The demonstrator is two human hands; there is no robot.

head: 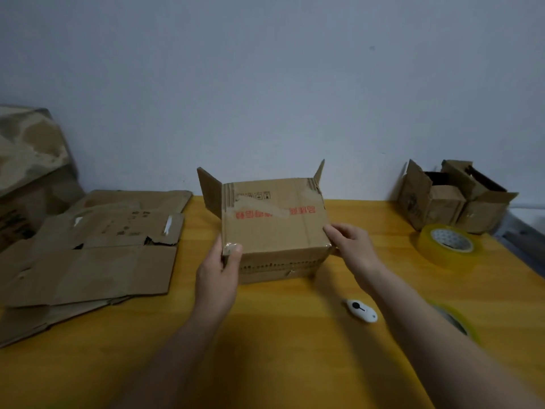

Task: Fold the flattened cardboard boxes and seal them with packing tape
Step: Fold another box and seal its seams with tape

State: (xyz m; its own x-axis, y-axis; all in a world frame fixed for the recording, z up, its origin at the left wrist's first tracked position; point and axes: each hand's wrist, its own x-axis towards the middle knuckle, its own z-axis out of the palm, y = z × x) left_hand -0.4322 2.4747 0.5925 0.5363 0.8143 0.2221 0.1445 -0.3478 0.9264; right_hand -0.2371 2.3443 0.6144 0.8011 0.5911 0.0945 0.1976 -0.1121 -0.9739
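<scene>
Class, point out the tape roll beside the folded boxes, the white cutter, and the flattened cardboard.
tape roll (448,245), head view, top rim
white cutter (362,310), head view, body
flattened cardboard (97,276), head view, top sheet

Dim, flat, bluish light; the far wall (265,84) reads grey. Shadows are soft, pooling near the arms on the yellow table (295,349). The wide lens bows the table's edges left and right. The near tape roll (454,320) is smeared, and the whole picture is slightly soft.
</scene>
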